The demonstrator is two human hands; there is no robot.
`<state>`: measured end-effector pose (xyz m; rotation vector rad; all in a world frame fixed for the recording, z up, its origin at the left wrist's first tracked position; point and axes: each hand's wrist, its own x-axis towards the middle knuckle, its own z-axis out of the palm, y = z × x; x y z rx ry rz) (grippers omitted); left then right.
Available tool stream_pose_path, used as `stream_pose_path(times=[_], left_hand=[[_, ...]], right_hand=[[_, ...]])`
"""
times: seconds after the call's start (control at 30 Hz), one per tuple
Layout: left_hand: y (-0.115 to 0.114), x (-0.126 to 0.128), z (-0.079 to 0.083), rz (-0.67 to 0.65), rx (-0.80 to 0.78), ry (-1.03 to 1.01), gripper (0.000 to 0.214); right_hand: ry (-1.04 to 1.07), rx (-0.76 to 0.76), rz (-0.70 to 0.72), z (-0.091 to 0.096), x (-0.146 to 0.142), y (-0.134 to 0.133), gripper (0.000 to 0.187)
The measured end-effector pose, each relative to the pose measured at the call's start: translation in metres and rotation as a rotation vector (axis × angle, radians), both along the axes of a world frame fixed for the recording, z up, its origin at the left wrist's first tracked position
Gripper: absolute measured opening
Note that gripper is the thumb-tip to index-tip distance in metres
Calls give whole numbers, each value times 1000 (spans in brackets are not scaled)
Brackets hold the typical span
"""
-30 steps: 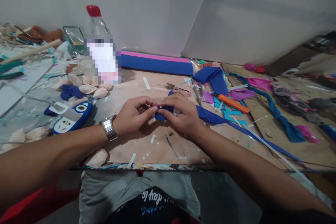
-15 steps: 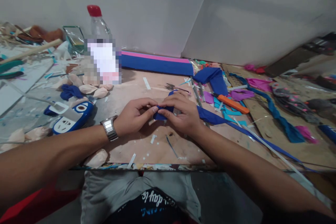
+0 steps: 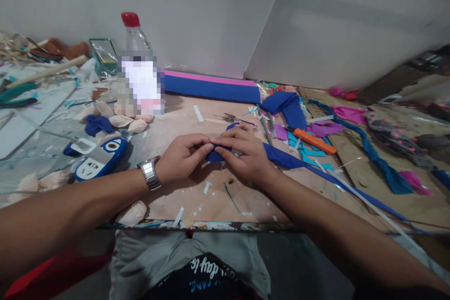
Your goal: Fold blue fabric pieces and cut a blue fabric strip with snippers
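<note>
Over the middle of the table, both hands pinch one blue strip that looks like crepe paper or thin cloth [image 3: 215,154]. My left hand [image 3: 184,155], with a metal watch on its wrist, holds the strip's edge between thumb and forefinger. On the other side, my right hand [image 3: 246,152] is closed on the same piece, its fingers covering much of it. The strip's long tail [image 3: 284,157] runs out from under the right hand toward the table's right edge. Small scissors [image 3: 235,118] lie just beyond the right hand.
A red-capped bottle [image 3: 135,33] stands at the back left near a folded blue and pink stack [image 3: 211,86]. On the left are a blue-and-white power strip [image 3: 101,159] and pale petal-like pieces [image 3: 121,121]. An orange utility knife [image 3: 312,141] lies among scraps on the right.
The whole view has shifted slightly, so things appear a little lower and to the right. Both hands keep their pinch on the blue strip with hardly any movement.
</note>
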<state>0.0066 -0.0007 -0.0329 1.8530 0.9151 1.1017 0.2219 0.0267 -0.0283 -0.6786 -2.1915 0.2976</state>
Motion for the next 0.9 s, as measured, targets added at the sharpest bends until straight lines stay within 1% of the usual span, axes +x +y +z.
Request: stream_pose_path(times=[0.13, 0.23, 0.37, 0.53, 0.67, 0.9], left_hand=[[-1, 1, -1, -20, -47, -34, 24], [-1, 0, -3, -16, -131, -31, 26], [0, -1, -5, -1, -201, -39, 25], [4, -1, -7, 35, -267, -128, 24], [5, -1, -8, 50, -288, -183, 22], [5, 1, -4, 39, -286, -187, 22]], right_hand=[[13, -30, 0, 3, -1, -2, 9], [55, -20, -36, 4, -2, -2, 5], [114, 20, -107, 6, -1, -2, 6], [131, 31, -105, 7, -1, -2, 5], [136, 30, -93, 6, -1, -1, 5], [180, 22, -85, 5, -1, -2, 8]])
